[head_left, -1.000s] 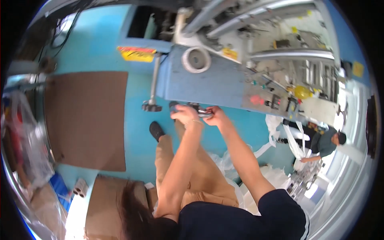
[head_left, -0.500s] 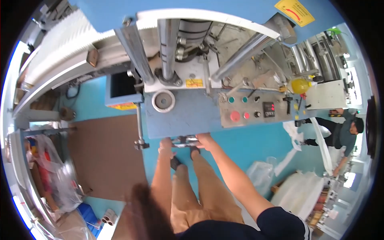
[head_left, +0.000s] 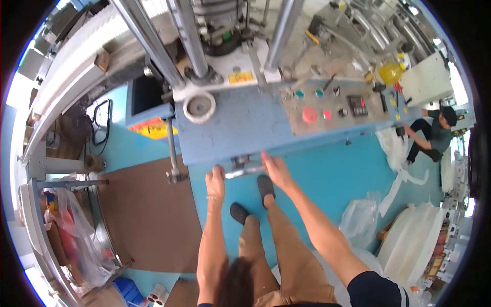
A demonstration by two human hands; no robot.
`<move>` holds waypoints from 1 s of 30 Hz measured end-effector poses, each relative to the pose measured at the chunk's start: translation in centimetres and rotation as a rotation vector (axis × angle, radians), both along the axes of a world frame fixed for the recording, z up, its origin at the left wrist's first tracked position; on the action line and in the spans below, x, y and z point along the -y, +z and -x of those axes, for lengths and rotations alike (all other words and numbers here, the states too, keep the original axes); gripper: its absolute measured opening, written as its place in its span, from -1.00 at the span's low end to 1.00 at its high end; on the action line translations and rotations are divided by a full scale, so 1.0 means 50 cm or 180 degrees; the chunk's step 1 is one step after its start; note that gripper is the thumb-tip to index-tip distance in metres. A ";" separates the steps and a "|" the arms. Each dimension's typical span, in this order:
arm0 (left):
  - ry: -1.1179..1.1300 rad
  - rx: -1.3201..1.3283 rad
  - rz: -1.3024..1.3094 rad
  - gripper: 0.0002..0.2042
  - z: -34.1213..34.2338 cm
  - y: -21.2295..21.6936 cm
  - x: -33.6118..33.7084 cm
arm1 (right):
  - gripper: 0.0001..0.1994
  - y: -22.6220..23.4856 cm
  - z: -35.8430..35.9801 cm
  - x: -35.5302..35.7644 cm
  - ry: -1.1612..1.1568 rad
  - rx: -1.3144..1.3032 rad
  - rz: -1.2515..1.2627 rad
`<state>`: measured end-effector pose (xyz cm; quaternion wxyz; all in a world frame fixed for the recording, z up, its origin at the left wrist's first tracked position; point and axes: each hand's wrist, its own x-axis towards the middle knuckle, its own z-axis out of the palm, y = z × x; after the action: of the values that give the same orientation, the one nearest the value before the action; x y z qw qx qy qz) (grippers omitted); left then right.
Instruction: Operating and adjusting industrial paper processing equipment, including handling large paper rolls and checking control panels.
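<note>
A shiny metal handwheel (head_left: 244, 173) projects from the front of the blue machine table (head_left: 235, 125), just below its edge. My left hand (head_left: 215, 182) is closed around the left side of its rim. On the opposite side my right hand (head_left: 276, 170) grips the rim, its thumb near the table edge. The wheel appears nearly edge-on, so its lower part is hard to make out. Above it on the table lies a round white ring (head_left: 199, 108) with a grey centre.
A control panel (head_left: 332, 108) with coloured buttons and a red display sits right of the ring. Steel columns (head_left: 186, 41) rise behind. A rod with a knob (head_left: 174, 153) hangs at left above a brown mat (head_left: 148, 220). At far right a person (head_left: 434, 133) crouches beside white film.
My view has shifted, showing the table higher and less of the overhead part. Both hands stay on the handwheel, now farther apart. At far right the other person has changed posture.
</note>
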<state>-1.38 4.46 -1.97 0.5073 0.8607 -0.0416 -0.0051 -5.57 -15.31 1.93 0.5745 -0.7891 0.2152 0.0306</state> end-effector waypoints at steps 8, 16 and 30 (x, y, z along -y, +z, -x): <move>0.0584 -0.0898 0.0743 -0.62 0.016 0.048 0.010 | -0.63 0.003 0.019 -0.038 -0.0514 0.0309 -0.0220; 0.1385 0.0562 0.1100 -0.76 0.027 -0.040 0.063 | -0.59 -0.059 0.020 -0.078 -0.1571 0.0902 0.0327; -0.0106 -0.2421 0.0012 -0.79 0.021 0.069 0.079 | -0.74 0.015 0.034 0.024 -0.2228 -0.1439 -0.3892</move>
<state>-2.44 0.50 1.47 0.4879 0.7957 0.1356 -0.3323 -7.27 -16.52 2.70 0.8294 -0.1878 0.5119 0.1218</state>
